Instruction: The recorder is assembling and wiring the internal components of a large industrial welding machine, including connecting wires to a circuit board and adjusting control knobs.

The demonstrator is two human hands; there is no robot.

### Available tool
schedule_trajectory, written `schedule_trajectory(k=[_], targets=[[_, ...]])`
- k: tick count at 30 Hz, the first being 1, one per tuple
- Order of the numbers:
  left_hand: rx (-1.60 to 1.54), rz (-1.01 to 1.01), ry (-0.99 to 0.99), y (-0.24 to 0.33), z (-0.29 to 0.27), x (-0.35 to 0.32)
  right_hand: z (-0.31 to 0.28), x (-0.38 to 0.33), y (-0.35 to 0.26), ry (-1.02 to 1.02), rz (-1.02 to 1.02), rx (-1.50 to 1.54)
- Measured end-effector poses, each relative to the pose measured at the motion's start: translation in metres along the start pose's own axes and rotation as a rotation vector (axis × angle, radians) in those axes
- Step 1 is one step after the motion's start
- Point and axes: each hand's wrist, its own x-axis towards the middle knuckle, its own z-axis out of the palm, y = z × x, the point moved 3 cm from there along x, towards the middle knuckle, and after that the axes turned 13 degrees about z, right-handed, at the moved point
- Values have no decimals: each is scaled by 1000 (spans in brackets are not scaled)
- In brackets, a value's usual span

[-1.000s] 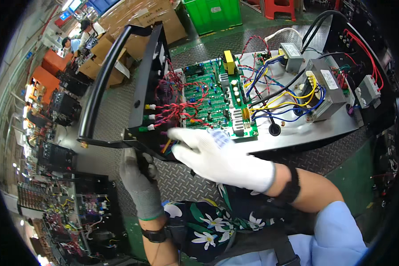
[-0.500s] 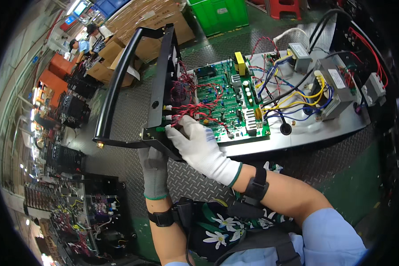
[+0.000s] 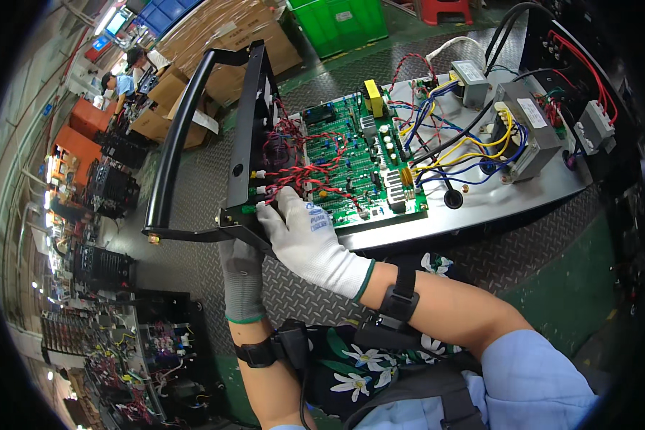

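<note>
My right hand (image 3: 304, 240), in a white glove, reaches the inside of the black front panel (image 3: 245, 143) near its lower corner. Its fingers are bent together beside a small green part (image 3: 248, 209) and red twisted wires (image 3: 294, 174); what they pinch is hidden. Below the same corner is my left hand (image 3: 244, 283) in a grey-palmed glove, its fingers out of sight behind the panel. A black tube handle (image 3: 183, 143) juts from the panel's outer face. Next to my right fingertips lies a green circuit board (image 3: 358, 158) on the metal chassis base (image 3: 451, 218).
Transformers (image 3: 527, 136) with yellow and blue wires sit on the base's right part. At left stand more open machine units (image 3: 150, 344). Cardboard boxes (image 3: 229, 50) and a green crate (image 3: 340, 25) are at the back. Two people work at the far left.
The whole scene has shifted slightly left in the view. My right hand has turned a little, showing more of the glove's back; both hands stay at the panel's lower corner.
</note>
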Motion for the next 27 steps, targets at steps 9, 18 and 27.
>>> schedule_trajectory(k=[9, 18, 27], targets=[[-362, -280, 64, -10, 1, -7, -1, 2, -6, 65, 47, 49], [-107, -87, -48, -17, -3, 0, -2, 6, -10, -143, 280, 35], [-242, -300, 54, -1, -7, -15, -109, -39, -10, -219, -261, -150]])
